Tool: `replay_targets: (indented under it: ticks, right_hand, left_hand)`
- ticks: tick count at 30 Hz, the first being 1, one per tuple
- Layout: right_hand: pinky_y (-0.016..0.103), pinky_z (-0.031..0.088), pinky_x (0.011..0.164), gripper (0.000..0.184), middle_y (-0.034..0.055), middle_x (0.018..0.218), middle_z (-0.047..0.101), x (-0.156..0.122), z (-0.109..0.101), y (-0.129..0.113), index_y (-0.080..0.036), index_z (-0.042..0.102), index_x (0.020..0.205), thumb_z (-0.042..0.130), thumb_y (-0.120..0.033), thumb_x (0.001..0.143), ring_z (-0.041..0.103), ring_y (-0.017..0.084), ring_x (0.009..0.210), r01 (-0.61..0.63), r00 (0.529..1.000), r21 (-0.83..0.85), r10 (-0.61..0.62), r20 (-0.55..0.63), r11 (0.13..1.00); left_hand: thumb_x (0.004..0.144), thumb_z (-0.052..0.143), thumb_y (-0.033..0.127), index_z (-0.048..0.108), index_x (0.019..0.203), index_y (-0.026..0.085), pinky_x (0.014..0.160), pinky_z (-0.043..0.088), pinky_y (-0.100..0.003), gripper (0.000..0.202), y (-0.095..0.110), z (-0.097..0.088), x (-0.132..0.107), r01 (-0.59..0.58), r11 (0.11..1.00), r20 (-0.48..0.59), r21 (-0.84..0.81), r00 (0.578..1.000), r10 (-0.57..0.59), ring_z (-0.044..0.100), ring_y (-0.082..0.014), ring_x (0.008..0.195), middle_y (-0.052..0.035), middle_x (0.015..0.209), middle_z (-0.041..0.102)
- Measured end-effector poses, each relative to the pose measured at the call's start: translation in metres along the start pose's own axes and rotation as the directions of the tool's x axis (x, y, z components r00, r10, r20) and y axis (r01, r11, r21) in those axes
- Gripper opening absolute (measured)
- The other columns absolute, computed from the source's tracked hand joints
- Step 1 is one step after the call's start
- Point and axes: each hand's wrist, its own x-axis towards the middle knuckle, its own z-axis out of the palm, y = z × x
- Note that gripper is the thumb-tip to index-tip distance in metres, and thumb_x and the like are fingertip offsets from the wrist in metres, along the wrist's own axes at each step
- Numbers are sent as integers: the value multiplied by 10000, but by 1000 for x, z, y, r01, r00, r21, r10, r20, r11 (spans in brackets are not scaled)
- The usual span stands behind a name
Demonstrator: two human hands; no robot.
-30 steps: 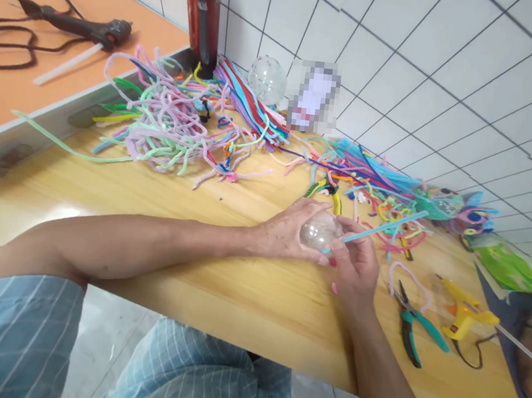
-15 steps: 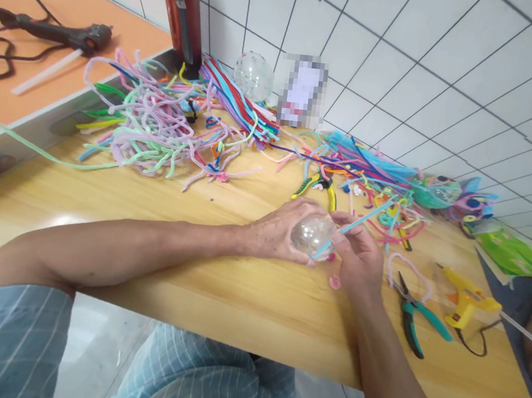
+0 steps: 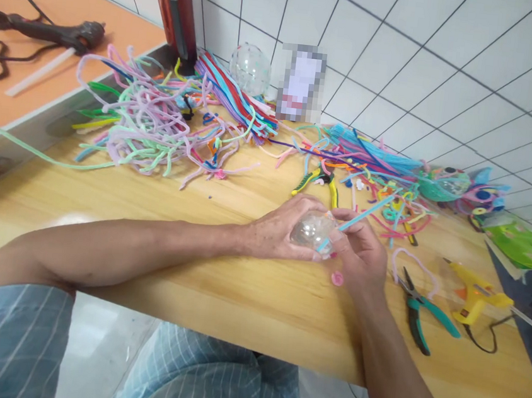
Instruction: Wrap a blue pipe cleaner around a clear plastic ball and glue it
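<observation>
My left hand (image 3: 278, 230) cups a small clear plastic ball (image 3: 309, 230) just above the wooden table (image 3: 150, 212). Pressed against the ball's right side, my right hand (image 3: 361, 254) pinches a light blue pipe cleaner (image 3: 362, 216). That pipe cleaner lies across the ball and sticks out up and to the right. The fingers of both hands are curled and touch each other around the ball.
Tangled pipe cleaners (image 3: 160, 118) cover the table's far side. Yellow-green pliers (image 3: 318, 182) lie behind my hands. Teal pliers (image 3: 419, 307) and a yellow glue gun (image 3: 474, 297) lie to the right. A red bottle (image 3: 175, 6), another clear ball (image 3: 250, 69) and a black glue gun (image 3: 50, 29) stand farther back.
The blue pipe cleaner has been drawn further onto the ball, and my right hand has closed in on it. The view has shifted slightly.
</observation>
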Motion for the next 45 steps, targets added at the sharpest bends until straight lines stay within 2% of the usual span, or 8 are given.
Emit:
replay_targets:
  ticks: [6, 13, 23, 27, 30, 34, 37, 45]
  right_hand:
    - [500, 491, 1142, 163, 45, 1221, 754, 0, 0, -2, -275, 724, 863, 792, -417, 903, 686, 281, 1202, -17, 1000, 24, 17, -6, 1000]
    - [507, 508, 1127, 195, 58, 1255, 745, 0, -1, 0, -276, 722, 874, 807, -451, 887, 667, 293, 1251, -23, 1000, 38, 23, -1, 999]
    - [411, 574, 1046, 363, 70, 1347, 728, -1, 6, 8, -293, 708, 1008, 915, -478, 774, 692, 261, 1268, -94, 995, 200, 95, 3, 975]
    - [411, 613, 967, 471, 79, 1332, 749, 0, 4, 5, -300, 712, 1149, 919, -492, 772, 728, 259, 1173, -149, 989, 231, 139, 58, 961]
    - [400, 627, 907, 532, 74, 1271, 773, -2, 4, 4, -309, 698, 1201, 939, -474, 756, 737, 257, 1124, -148, 988, 237, 134, 73, 960]
    - [435, 601, 1018, 583, 66, 1303, 766, -4, 5, 4, -317, 687, 1235, 963, -420, 732, 715, 269, 1210, -129, 990, 229, 112, 86, 965]
    - [469, 574, 1086, 609, 69, 1313, 765, -4, 4, 5, -317, 685, 1266, 962, -423, 734, 705, 280, 1240, -118, 990, 218, 98, 98, 969]
    - [475, 492, 1206, 493, 65, 1418, 692, -2, 1, 6, -314, 742, 1191, 949, -363, 746, 629, 280, 1381, -38, 997, 181, 26, 71, 983]
  left_hand:
    - [895, 781, 480, 455, 1409, 233, 1186, 510, -573, 657, 1, -1, -1, -85, 996, 19, 38, 996, 84, 584, -331, 1402, -173, 1418, 592]
    - [841, 824, 463, 427, 1463, 252, 1207, 480, -634, 767, -4, 2, -2, -125, 988, 19, 86, 992, 124, 529, -375, 1462, -185, 1470, 575]
    - [824, 840, 423, 433, 1449, 229, 1164, 529, -592, 770, -9, 4, -6, -220, 957, -34, 190, 973, 230, 541, -361, 1417, -193, 1427, 562]
    - [824, 845, 464, 398, 1493, 232, 1192, 512, -605, 837, -10, 4, -7, -209, 958, -18, 196, 976, 217, 525, -368, 1451, -199, 1457, 545]
    - [759, 904, 569, 370, 1549, 219, 1245, 460, -639, 1016, -6, 4, -6, -106, 987, -52, 120, 992, 113, 479, -402, 1520, -223, 1538, 515]
    - [768, 897, 563, 452, 1539, 213, 1246, 477, -603, 956, 1, 4, -6, 69, 996, -50, 49, 997, -67, 554, -386, 1476, -201, 1539, 570]
    - [764, 892, 496, 474, 1534, 211, 1219, 514, -572, 921, 1, 5, -6, 99, 994, -32, 44, 995, -98, 617, -363, 1409, -181, 1505, 616]
    - [746, 907, 454, 355, 1610, 211, 1274, 453, -640, 1055, -12, 5, -5, -104, 987, -4, 124, 994, 106, 496, -407, 1536, -231, 1576, 528]
